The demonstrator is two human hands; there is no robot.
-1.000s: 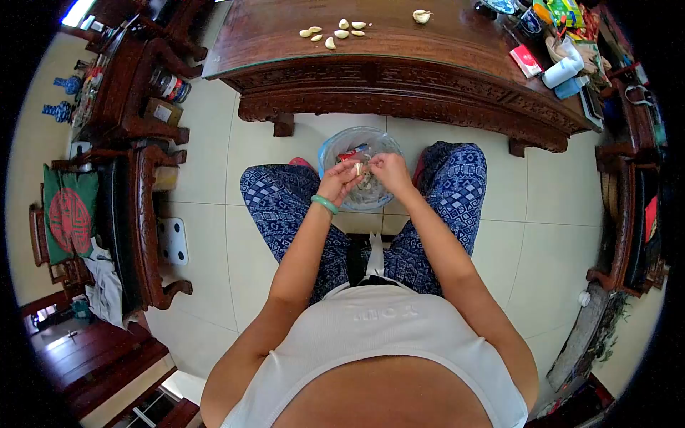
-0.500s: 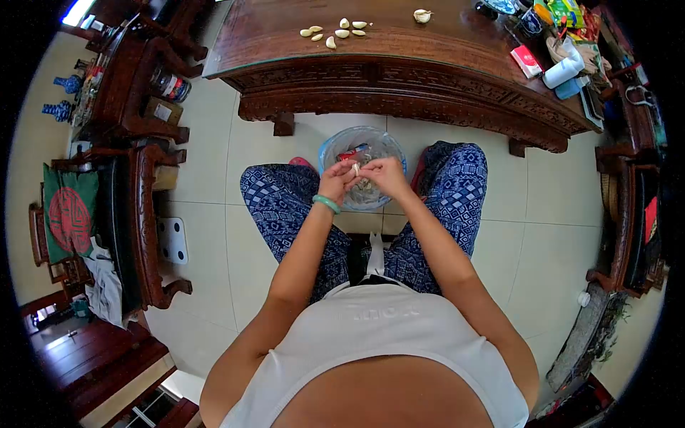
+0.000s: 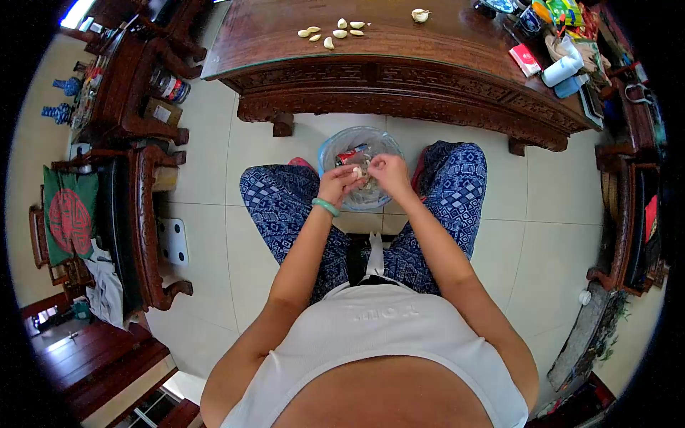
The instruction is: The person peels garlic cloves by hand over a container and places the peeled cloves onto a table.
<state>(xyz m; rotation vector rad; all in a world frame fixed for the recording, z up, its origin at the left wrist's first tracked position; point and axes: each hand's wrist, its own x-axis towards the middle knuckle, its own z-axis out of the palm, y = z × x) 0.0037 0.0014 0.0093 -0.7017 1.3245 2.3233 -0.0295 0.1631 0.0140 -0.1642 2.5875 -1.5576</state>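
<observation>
Over a lined waste bin (image 3: 328,151) between the knees, my left hand (image 3: 338,183) is closed on a pale garlic clove (image 3: 357,172). My right hand (image 3: 390,175) is just to its right, fingers pinched together. A small bit, perhaps peel, seems to be at its fingertips, too small to make out. Inside the bin lie a red wrapper (image 3: 349,154) and pale scraps. On the wooden table (image 3: 271,53) ahead lie several garlic cloves (image 3: 340,33) in a loose group. A garlic bulb (image 3: 421,15) sits farther right.
At the table's right end stand a white bottle (image 3: 562,71), a red-and-white box (image 3: 524,60) and colourful packets (image 3: 567,13). Carved wooden chairs (image 3: 153,221) flank both sides. A white stool-like board with black dots (image 3: 173,241) is on the floor at left.
My right hand has drawn slightly up and right, away from the left hand, opening a gap between them. The left hand keeps the garlic clove and has barely moved.
</observation>
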